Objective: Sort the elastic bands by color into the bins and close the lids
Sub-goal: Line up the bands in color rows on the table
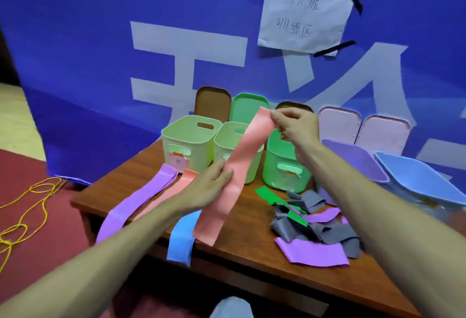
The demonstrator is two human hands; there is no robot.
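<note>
A long pink band [234, 174] stretches between both hands above the table. My right hand [295, 126] pinches its top end over the green bins. My left hand [209, 186] holds its middle, with fingers and thumb on the strip. Its lower end hangs over the table's front edge. Three open green bins stand in a row: left [186, 133], middle [227, 146], right [282, 166]. A purple bin [358, 159] and a blue bin [426, 181] sit at the right. Purple [141, 199], pink [174, 189] and blue [181, 237] bands lie flat at the left.
A tangled pile of grey bands [317, 227] with green [272, 196] and purple [312, 252] ones lies at the right front. Lids lean against the blue backdrop: brown [211, 102], green [247, 106], two pale pink [338, 126]. Yellow cord [32, 204] lies on the red floor.
</note>
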